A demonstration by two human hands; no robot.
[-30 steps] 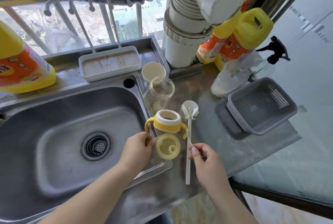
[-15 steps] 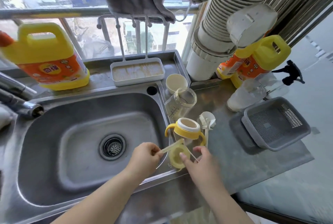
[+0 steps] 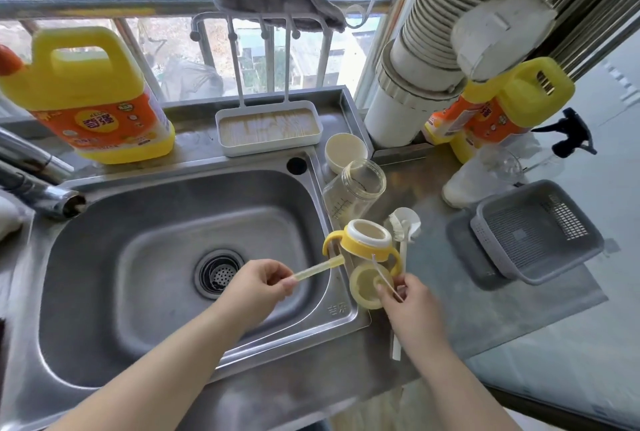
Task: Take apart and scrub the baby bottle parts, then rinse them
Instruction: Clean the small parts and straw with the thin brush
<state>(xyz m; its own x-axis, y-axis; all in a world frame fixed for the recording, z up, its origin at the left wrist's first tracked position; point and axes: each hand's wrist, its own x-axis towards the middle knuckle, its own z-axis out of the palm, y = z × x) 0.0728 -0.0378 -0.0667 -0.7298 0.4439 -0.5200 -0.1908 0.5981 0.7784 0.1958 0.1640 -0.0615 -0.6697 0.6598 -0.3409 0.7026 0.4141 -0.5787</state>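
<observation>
two hands work low in the middle of the frame. the left hand (image 3: pixel 258 286) pinches a soft yellow straw (image 3: pixel 317 270) over the sink (image 3: pixel 332 309); a second ago it was down by the yellow disc (image 3: pixel 367 286). the right hand (image 3: pixel 410 299) pinches a thin straw brush (image 3: pixel 384 278). the bottle (image 3: pixel 356 193) and handle ring (image 3: pixel 367 240) sit just above. the straw looks ready for scrubbing.

Sink (image 3: pixel 104 257) left, bottle (image 3: pixel 353 193) on counter right of it, collar (image 3: pixel 365 236) in front, basket (image 3: pixel 536 229) far right

Daylit barred window (image 3: pixel 145 49) behind steel sink (image 3: pixel 104 257)
</observation>
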